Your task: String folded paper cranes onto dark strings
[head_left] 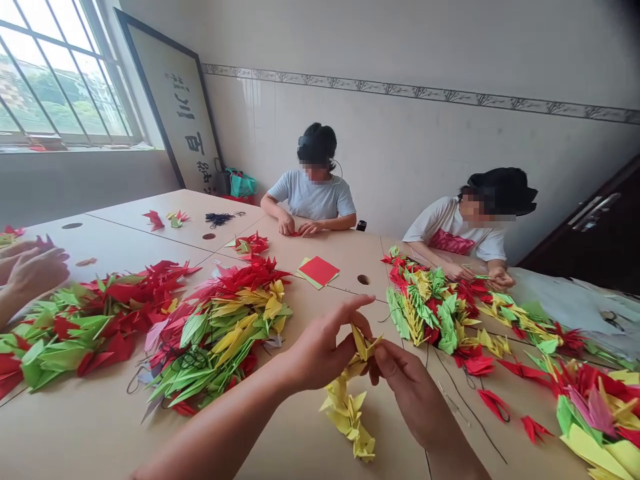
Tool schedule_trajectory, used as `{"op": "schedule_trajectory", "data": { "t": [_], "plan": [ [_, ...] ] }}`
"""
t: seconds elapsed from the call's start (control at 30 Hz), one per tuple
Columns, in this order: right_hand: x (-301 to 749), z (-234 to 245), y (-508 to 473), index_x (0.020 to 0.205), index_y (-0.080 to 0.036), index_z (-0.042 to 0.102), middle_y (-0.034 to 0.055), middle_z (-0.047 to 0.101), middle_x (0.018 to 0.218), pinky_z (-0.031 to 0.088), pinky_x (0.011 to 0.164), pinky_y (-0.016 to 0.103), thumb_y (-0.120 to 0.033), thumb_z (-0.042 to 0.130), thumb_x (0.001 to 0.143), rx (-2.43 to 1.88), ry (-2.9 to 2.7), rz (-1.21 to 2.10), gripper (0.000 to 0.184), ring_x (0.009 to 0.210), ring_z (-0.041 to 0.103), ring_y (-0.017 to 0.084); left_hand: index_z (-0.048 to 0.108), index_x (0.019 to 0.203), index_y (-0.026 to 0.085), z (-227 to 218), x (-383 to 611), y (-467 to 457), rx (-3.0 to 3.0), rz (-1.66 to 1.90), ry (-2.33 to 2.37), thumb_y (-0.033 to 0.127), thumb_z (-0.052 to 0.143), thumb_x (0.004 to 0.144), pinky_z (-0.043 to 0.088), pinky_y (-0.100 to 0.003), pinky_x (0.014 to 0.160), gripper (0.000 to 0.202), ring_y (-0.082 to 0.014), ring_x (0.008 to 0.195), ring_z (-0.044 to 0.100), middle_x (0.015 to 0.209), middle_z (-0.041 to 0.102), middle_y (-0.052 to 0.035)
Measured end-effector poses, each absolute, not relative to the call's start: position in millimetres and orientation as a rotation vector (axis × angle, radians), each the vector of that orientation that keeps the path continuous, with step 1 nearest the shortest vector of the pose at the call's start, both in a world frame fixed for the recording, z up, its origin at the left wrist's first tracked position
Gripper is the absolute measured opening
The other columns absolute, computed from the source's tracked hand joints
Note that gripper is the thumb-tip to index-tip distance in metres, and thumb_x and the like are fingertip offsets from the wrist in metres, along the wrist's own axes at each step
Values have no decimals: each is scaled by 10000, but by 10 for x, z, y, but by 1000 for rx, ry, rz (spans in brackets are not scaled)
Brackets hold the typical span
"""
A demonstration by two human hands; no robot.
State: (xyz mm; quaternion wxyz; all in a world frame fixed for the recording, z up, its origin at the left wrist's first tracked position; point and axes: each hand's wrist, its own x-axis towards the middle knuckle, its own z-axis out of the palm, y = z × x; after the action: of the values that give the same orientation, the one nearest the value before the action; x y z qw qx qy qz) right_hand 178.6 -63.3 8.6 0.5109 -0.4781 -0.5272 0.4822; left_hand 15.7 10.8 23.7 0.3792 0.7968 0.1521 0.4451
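Note:
A string of yellow paper cranes (347,400) hangs from my hands down to the table. My left hand (323,350) pinches the top yellow crane (363,341) between thumb and fingers, its index finger stretched forward. My right hand (407,383) grips the same crane from the right, fingers closed on it. A thin dark thread (465,400) runs across the table just right of my right hand.
Heaps of red, green and yellow cranes lie at left (80,320), centre (225,327) and right (445,313). Red and green paper squares (319,271) sit mid-table. Two people fold at the far side (313,193) (475,227); another person's hands (30,270) work at the left edge.

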Motion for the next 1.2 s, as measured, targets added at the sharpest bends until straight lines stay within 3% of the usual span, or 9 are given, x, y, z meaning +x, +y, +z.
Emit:
{"op": "schedule_trajectory", "data": {
  "t": [0.13, 0.23, 0.33, 0.43, 0.57, 0.67, 0.83, 1.0, 1.2],
  "plan": [
    [1706, 181, -488, 738, -188, 631, -25, 496, 640, 381, 540, 218, -500, 558, 912, -1062, -1227, 1211, 365, 588, 420, 107, 346, 1404, 335, 349, 228, 155, 1922, 1129, 245, -33, 416, 848, 525, -164, 613, 670, -55, 629, 585, 864, 590, 25],
    [1686, 195, -419, 762, -186, 642, -28, 493, 643, 370, 531, 212, -484, 616, 879, -1008, -1164, 1225, 321, 575, 412, 98, 361, 1404, 354, 365, 276, 171, 1741, 1135, 220, 3, 407, 894, 529, -154, 603, 621, -86, 748, 611, 985, 594, -22],
    [1699, 220, -382, 747, -191, 654, -22, 520, 645, 394, 551, 204, -437, 663, 857, -987, -1106, 1194, 270, 599, 443, 103, 362, 1395, 396, 364, 300, 170, 1486, 1217, 192, 104, 441, 953, 545, -246, 825, 536, -163, 1087, 589, 1261, 554, -54],
    [1712, 277, -363, 728, -207, 665, -13, 551, 667, 445, 609, 207, -407, 695, 834, -1002, -1123, 1093, 229, 655, 488, 123, 408, 1383, 385, 366, 292, 171, 1350, 1125, 189, 273, 516, 963, 461, -351, 1013, 448, -202, 1191, 542, 1320, 541, -52],
    [1678, 363, -352, 847, -254, 721, 8, 643, 777, 505, 684, 237, -399, 696, 825, -1040, -1125, 1060, 148, 734, 572, 160, 621, 1203, 297, 373, 286, 194, 1393, 920, 301, 318, 624, 904, 485, -318, 923, 300, -201, 1072, 585, 1187, 594, -58],
    [1644, 392, -356, 847, -253, 735, 4, 634, 703, 528, 658, 238, -411, 700, 814, -1097, -1078, 1023, 166, 668, 587, 159, 699, 1057, 249, 378, 311, 225, 1443, 918, 358, 277, 624, 904, 486, -271, 834, 173, -156, 932, 601, 1035, 611, -43],
    [1724, 396, -375, 730, -236, 701, -12, 593, 594, 494, 543, 180, -417, 616, 872, -1232, -1231, 773, 246, 573, 562, 137, 710, 993, 220, 387, 344, 246, 1448, 969, 330, 247, 594, 918, 508, -242, 733, 141, -134, 835, 619, 993, 601, -47],
    [1811, 371, -383, 805, -268, 702, -23, 681, 713, 511, 599, 162, -326, 626, 879, -1301, -1398, 560, 121, 647, 627, 132, 682, 904, 155, 391, 344, 219, 1575, 1062, 472, 254, 589, 920, 476, -259, 820, 137, -156, 904, 595, 934, 644, -62],
    [1784, 372, -413, 749, -291, 718, -44, 633, 606, 468, 549, 151, -328, 656, 853, -1312, -1208, 441, 126, 558, 555, 103, 629, 842, 150, 361, 338, 220, 1505, 931, 606, 383, 556, 933, 410, -218, 654, 261, -95, 688, 487, 745, 594, -4]
  ]
}}
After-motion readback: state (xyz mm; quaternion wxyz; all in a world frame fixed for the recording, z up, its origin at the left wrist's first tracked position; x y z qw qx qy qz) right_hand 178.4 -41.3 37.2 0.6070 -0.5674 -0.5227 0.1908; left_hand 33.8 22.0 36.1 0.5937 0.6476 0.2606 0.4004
